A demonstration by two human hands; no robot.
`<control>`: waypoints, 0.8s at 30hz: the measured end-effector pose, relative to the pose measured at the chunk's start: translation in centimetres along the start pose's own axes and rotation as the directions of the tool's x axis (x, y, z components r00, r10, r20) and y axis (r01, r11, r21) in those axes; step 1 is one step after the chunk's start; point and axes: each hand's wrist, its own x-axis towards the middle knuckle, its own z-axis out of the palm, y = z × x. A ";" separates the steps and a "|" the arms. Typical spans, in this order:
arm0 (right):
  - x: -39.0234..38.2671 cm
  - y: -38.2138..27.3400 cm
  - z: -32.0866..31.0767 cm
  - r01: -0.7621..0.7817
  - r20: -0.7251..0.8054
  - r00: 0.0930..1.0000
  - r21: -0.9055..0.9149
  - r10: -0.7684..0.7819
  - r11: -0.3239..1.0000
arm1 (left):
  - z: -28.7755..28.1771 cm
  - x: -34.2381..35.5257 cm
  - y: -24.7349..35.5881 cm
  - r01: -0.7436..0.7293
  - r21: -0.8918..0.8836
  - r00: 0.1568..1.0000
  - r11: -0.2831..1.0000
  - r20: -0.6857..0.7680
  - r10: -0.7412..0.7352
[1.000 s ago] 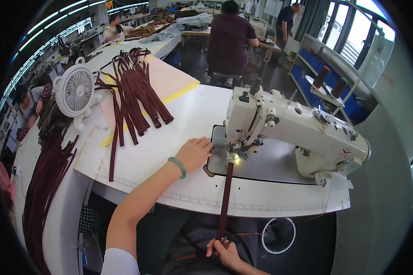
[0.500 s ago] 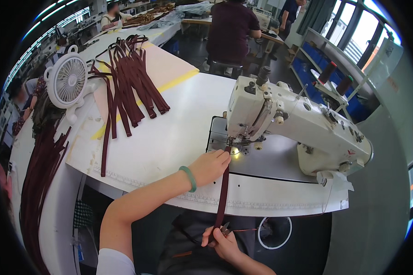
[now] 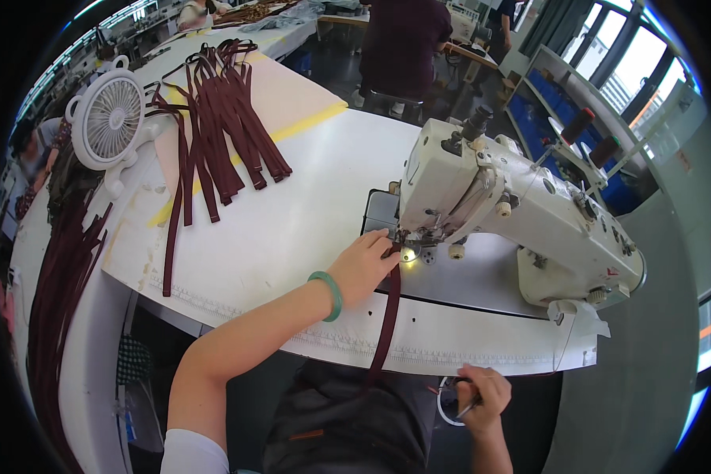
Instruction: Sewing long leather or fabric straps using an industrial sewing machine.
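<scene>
A long maroon fabric strap [image 3: 389,324] runs from the needle area of the white sewing machine [image 3: 482,197] down over the table's front edge. At the presser foot, my left hand [image 3: 362,268], with a green bangle on its wrist, pinches the strap's upper end. The fingertips hide part of it. My right hand [image 3: 486,395] is at the front edge, to the right of the strap and apart from it. Its fingers curl round thread snips [image 3: 470,406], of which only a bit of metal shows. A lamp lights the metal plate beside the needle.
Maroon straps [image 3: 221,134] lie bundled at the table's far left, near a white fan [image 3: 110,118]. More straps [image 3: 59,308] hang at the left. A white-rimmed round container [image 3: 442,404] is below the front edge. A person [image 3: 407,47] sits beyond the table.
My right hand has left the strap's lower end and moved right and up to the table edge with the snips. My left hand stays by the needle. The strap's lower end now hangs free.
</scene>
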 end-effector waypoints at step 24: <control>2.5 34.0 -22.7 -0.538 -0.636 0.410 0.410 0.654 0.736 | 0.6 0.4 0.7 0.083 0.075 0.995 0.994 0.041 -0.087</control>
